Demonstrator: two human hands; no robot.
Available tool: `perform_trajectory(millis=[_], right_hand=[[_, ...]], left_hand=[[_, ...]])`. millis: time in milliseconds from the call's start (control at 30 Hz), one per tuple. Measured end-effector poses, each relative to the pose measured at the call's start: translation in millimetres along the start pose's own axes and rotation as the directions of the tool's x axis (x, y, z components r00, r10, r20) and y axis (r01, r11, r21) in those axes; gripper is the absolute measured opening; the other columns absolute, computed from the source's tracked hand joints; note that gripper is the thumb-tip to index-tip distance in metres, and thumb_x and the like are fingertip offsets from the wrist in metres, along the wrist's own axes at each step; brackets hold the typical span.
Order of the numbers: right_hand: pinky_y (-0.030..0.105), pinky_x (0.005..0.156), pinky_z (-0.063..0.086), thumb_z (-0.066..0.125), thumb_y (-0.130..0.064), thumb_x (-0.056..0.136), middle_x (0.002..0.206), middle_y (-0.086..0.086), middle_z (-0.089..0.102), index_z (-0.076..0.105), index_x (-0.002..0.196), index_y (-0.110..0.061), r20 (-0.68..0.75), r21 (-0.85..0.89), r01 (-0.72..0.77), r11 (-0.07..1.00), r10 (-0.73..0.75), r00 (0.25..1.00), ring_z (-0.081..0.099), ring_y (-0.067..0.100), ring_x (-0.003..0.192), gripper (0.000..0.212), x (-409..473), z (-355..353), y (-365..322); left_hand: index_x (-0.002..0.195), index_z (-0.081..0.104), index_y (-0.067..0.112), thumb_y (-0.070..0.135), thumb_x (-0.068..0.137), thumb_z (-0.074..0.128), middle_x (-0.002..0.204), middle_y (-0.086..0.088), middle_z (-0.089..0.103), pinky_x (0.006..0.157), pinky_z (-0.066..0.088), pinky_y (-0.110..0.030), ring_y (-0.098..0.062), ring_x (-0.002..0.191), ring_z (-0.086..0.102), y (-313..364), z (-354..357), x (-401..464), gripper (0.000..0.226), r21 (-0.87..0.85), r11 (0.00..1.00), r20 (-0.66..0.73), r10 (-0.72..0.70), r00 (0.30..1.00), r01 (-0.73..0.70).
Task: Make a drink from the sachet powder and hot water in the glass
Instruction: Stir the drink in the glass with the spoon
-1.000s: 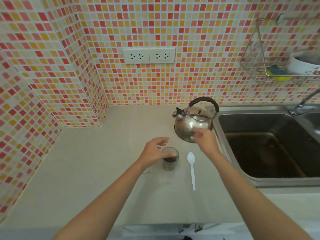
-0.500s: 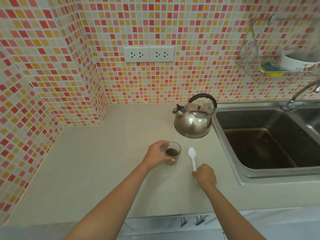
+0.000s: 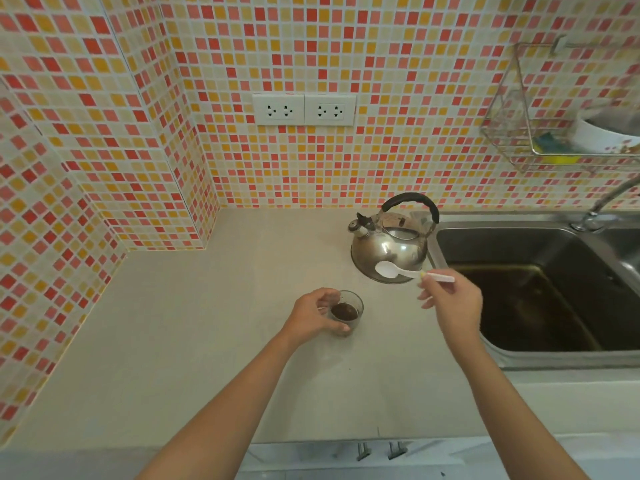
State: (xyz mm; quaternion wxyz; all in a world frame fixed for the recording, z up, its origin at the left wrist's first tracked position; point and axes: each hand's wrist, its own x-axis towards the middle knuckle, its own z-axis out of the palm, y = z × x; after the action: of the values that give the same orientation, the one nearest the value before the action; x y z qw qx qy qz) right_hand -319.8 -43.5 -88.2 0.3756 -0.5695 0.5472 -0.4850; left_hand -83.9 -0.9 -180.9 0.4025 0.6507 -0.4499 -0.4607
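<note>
Left hand wraps its grip around the glass of dark drink on the table; right hand pinches the white spoon above the glass, before the kettle.

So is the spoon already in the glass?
No, the right hand holds the white spoon in the air in front of the kettle, away from the glass.

Two bare forearms reach forward from the bottom edge. The left hand curls around a small glass, thumb nearest the viewer. The right hand is raised, fingers pinching a white spoon by its handle, bowl pointing left.
</note>
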Motion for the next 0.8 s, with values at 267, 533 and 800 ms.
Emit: perform_trajectory(millis=[267,533,800], right_hand=[[0.021,0.058,0.045,0.062,-0.017,0.084,0.068,-0.006,0.066,0.071,0.078,-0.022,0.551,-0.361,0.324,0.874,-0.081,0.83,0.058,0.004,0.062,0.012,-8,45,-14],[0.031,0.063,0.049,0.049,-0.019,0.093,0.077,0.009,0.069,0.069,0.084,-0.008,0.561,-0.455,0.387,0.802,-0.079,0.824,0.062,0.023,0.071,0.025,-1,66,-7],[0.028,0.062,0.047,0.061,-0.017,0.086,0.075,0.001,0.068,0.073,0.082,-0.017,0.608,-0.368,0.274,0.888,0.007,0.794,0.061,0.016,0.07,0.012,-7,78,-5]], left_hand=[[0.119,0.064,0.011,0.003,0.049,0.092,0.116,-0.004,0.07,0.097,0.046,-0.022,-0.014,0.106,0.064,1,-1,2,0.077,0.012,1.0,-0.001,0.003,1.0,-0.003],[0.112,0.066,0.014,0.003,0.048,0.092,0.111,-0.001,0.07,0.096,0.046,-0.021,-0.015,0.105,0.064,8,-2,-2,0.07,0.044,0.999,0.004,0.003,1.0,-0.003],[0.113,0.068,0.009,-0.001,0.05,0.089,0.108,-0.005,0.072,0.099,0.049,-0.026,-0.013,0.101,0.065,14,-3,-6,0.067,0.068,0.997,0.015,0.028,1.0,-0.029]])
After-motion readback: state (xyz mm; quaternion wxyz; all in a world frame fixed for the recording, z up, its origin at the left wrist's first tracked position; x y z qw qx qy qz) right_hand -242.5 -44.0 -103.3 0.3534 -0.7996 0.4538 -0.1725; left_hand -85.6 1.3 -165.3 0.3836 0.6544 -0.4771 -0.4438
